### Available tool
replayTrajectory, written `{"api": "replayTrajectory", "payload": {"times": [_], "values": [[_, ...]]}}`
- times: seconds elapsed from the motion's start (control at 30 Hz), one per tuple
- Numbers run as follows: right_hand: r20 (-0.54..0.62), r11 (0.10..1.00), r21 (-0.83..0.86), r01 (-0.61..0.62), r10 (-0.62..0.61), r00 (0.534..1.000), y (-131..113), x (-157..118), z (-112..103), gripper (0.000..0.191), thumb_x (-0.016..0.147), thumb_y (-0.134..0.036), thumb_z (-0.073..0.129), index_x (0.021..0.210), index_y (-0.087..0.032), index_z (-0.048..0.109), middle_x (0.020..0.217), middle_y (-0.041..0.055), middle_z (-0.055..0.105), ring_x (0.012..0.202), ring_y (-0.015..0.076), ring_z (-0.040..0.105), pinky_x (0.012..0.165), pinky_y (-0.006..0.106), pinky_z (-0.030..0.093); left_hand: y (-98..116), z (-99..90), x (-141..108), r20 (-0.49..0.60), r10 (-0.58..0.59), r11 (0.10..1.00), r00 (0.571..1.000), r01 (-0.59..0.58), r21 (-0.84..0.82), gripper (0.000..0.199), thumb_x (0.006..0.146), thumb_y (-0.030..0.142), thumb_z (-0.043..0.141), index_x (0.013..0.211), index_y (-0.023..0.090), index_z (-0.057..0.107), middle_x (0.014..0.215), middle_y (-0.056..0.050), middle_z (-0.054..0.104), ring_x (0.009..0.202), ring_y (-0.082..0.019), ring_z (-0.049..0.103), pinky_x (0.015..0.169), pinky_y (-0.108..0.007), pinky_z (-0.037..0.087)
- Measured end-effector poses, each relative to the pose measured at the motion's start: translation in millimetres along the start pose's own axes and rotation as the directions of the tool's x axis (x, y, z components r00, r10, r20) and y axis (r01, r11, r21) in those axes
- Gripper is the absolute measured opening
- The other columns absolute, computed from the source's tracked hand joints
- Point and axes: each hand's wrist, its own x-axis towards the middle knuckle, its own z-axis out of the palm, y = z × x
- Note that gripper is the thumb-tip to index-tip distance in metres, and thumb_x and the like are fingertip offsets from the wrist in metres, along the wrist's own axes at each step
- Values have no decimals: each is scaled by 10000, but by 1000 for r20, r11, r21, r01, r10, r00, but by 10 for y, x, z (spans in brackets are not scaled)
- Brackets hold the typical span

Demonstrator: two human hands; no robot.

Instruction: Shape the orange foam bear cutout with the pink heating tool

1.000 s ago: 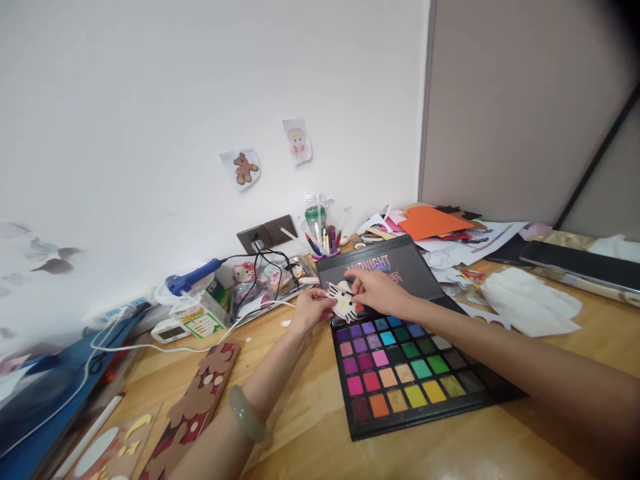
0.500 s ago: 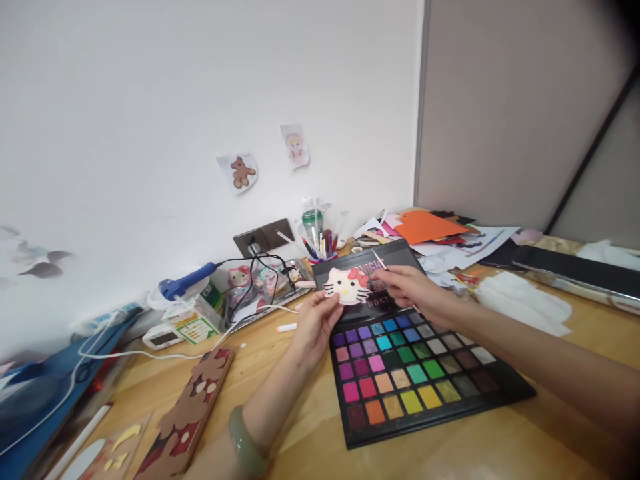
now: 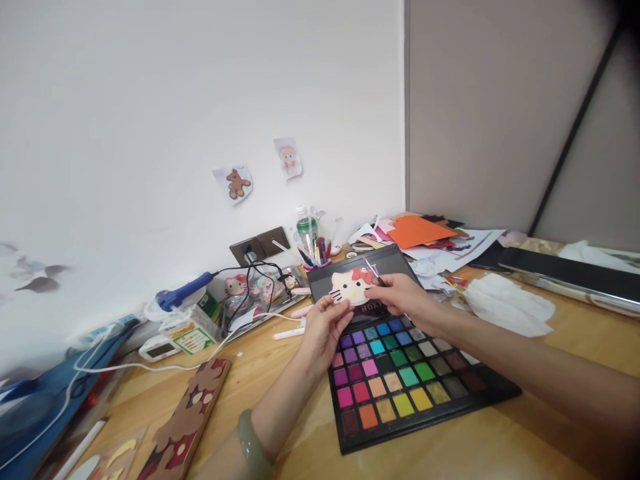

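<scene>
Between thumb and fingers my left hand [image 3: 325, 327] pinches the lower left edge of a white cat-face cutout [image 3: 345, 293] with black whiskers, a yellow nose and a red-pink bow. My right hand [image 3: 400, 297] is closed around a thin brush [image 3: 375, 273], its tip pointing up by the bow. The fingers of that hand reach the cutout's right edge and cover its whiskers there. Below both hands lies an open eyeshadow palette [image 3: 430, 408] with rows of coloured pans; its raised dark lid stands behind the cutout.
On the left are a brown decorated board [image 3: 190, 413], a white cable [image 3: 150, 368] and a blue glue gun [image 3: 185, 291]. Pens in a cup [image 3: 317, 257] and a green bottle [image 3: 306, 230] stand by the wall. Orange paper [image 3: 420, 231] and white tissue [image 3: 507, 305] lie right.
My right hand has come closer to the cutout, now meeting its right edge. The brush has shifted slightly with it. The camera view has moved a little.
</scene>
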Motion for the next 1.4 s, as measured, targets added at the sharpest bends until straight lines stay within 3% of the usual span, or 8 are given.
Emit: {"api": "replayTrajectory", "payload": {"times": [0.27,0.53,0.77,0.87,0.97,1.1,1.27,1.4], "values": [[-59,996,9,-92,92,994,-14,-49,-295,221,612,-316,596,626,-163,437,470,-95,271,379,25,170,350,179,77,134,-347,366,-296,284,913,912,-163,373,291,555,31,507,806,169,454,836,-25,547,818,-139,530,668,-240,419],[-1,979,78,-187,188,982,-112,-211,-409,292,592,-313,617,566,-176,360,465,-100,248,376,23,148,340,177,66,101,-238,524,-239,220,889,946,-94,448,217,563,92,549,754,144,459,640,-15,571,605,-144,563,580,-256,422],[32,988,81,-132,130,991,-464,-635,-442,282,637,-301,600,559,-185,354,499,-84,206,403,39,130,343,198,69,252,-238,158,-173,316,847,933,-195,494,155,674,191,509,821,164,471,809,-41,587,758,-145,552,674,-253,413],[-20,998,-49,-49,48,999,-732,-940,-474,241,659,-329,583,566,-182,415,502,-66,238,405,45,143,339,207,84,308,-317,-178,-101,421,754,901,-286,592,124,694,254,514,793,181,517,803,-25,574,797,-165,523,719,-271,391],[-96,977,-215,-6,-15,995,-949,-1138,-519,248,639,-350,589,531,-186,439,488,-52,255,407,54,175,337,212,122,301,-452,-556,163,595,366,787,-446,817,133,729,269,477,804,208,568,877,-43,562,870,-202,484,760,-322,371],[-85,928,-359,-94,68,994,-909,-1045,-546,259,627,-296,592,482,-184,409,450,-61,234,391,49,155,348,216,83,165,-632,-965,493,515,-14,701,-569,823,192,732,183,475,876,244,586,841,-53,570,834,-199,473,701,-323,400],[97,840,-457,-294,376,922,-431,-680,-430,144,590,-269,583,541,-184,478,409,-81,236,355,37,160,350,197,59,4,-704,-1187,652,278,-26,706,-673,739,234,758,144,405,870,249,581,855,-73,578,842,-196,477,619,-289,428],[172,794,-578,-187,343,924,-158,-557,-296,76,584,-261,568,576,-187,557,411,-57,333,360,55,269,338,180,136,-11,-745,-1183,540,301,157,786,-600,785,247,767,150,361,827,231,587,829,-85,574,811,-195,496,659,-321,427]]}}
